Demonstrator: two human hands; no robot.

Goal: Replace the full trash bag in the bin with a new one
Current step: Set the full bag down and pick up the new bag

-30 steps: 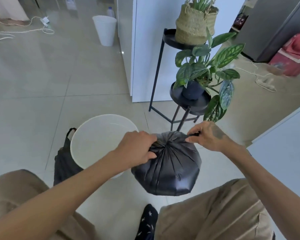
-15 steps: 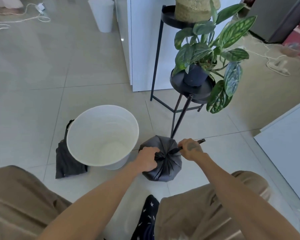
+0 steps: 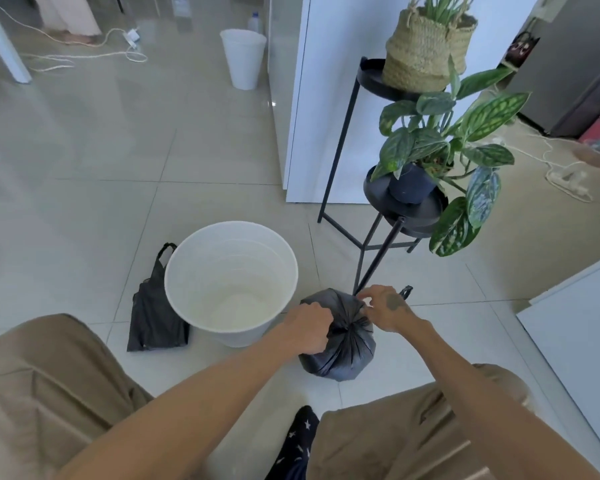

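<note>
Two hands were closed on the gathered neck of the full black bag [image 3: 340,351], which sat on the floor tiles just right of the white bin [image 3: 231,282]. The left hand [image 3: 309,327] gripped the bunched plastic from the bin side; the right hand [image 3: 387,308] pinched a handle strip on the far side, its loose end poking out beyond the knuckles. The bin stood upright, unlined, mouth open. The fresh bag [image 3: 156,313] lay flat on the tiles against the bin's left side, its long axis running away from the person, handle loop at the far end. It looked nearer the left hand, which would have to cross the bin to reach it.
</note>
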